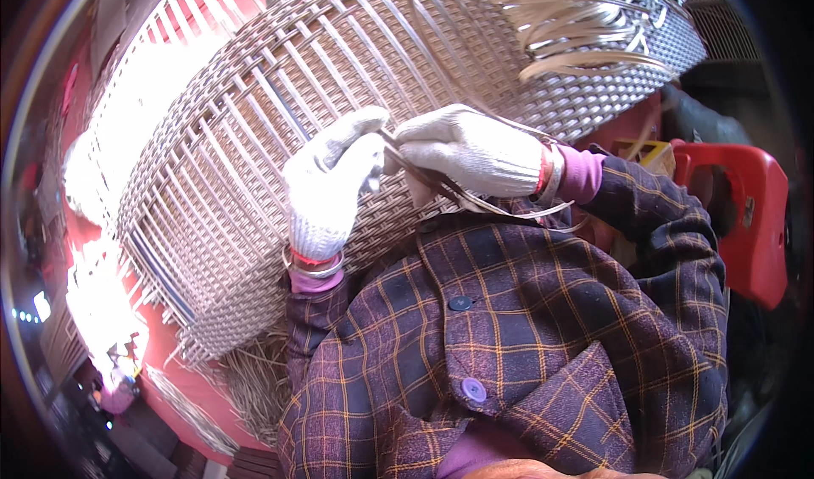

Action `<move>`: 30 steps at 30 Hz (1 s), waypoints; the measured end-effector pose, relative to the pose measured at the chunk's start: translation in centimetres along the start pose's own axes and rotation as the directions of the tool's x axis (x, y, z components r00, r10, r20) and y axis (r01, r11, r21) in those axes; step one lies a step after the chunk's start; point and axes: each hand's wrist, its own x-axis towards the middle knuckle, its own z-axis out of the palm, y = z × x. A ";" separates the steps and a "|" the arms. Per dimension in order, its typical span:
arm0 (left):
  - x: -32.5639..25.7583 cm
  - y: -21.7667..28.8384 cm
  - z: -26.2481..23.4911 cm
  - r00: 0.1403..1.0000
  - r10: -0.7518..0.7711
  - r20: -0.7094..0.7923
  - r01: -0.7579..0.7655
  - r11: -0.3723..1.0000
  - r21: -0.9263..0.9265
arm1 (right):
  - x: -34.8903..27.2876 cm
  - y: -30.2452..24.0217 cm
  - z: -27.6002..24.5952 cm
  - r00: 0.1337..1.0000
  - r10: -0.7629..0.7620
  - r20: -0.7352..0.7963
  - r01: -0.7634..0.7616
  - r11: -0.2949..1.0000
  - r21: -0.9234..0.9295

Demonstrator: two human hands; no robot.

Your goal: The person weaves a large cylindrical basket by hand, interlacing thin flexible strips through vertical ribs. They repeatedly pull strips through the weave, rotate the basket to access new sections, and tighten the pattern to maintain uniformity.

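Observation:
Both of my hands wear white knit gloves and meet over a large woven wicker piece. My left hand has thumb and fingers closed on a brown-grey weaving strip. Beside it, my right hand pinches the same strip near the left fingertips. The strip's loose ends trail below my right wrist. Under the hands, the wicker piece shows a band of parallel bars between tightly woven parts. The gloves hide the exact spot where the fingers grip.
A bunch of long loose strips lies across the wicker at the upper right. To the right stands a red plastic chair. More cut strips are heaped at the lower left, by a red surface. Strong light washes out the left side.

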 end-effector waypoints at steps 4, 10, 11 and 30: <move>-0.3 -0.6 -0.3 0.994 -0.042 0.098 0.039 0.999 0.029 | -0.7 0.5 -0.2 0.997 -0.009 0.081 0.011 0.999 -0.030; -0.6 -1.3 -0.2 0.996 -0.079 0.042 0.073 0.987 0.142 | -1.7 0.9 1.1 0.990 0.139 0.014 -0.138 0.961 0.241; -0.6 -1.4 -0.1 0.997 -0.082 0.013 0.079 0.985 0.152 | -1.8 1.1 1.3 0.985 0.170 0.008 -0.165 0.944 0.287; 1.3 -1.6 2.2 0.973 -0.085 0.215 -0.028 0.880 0.475 | -3.2 2.9 -0.4 0.952 -0.160 -0.261 0.061 0.934 -0.352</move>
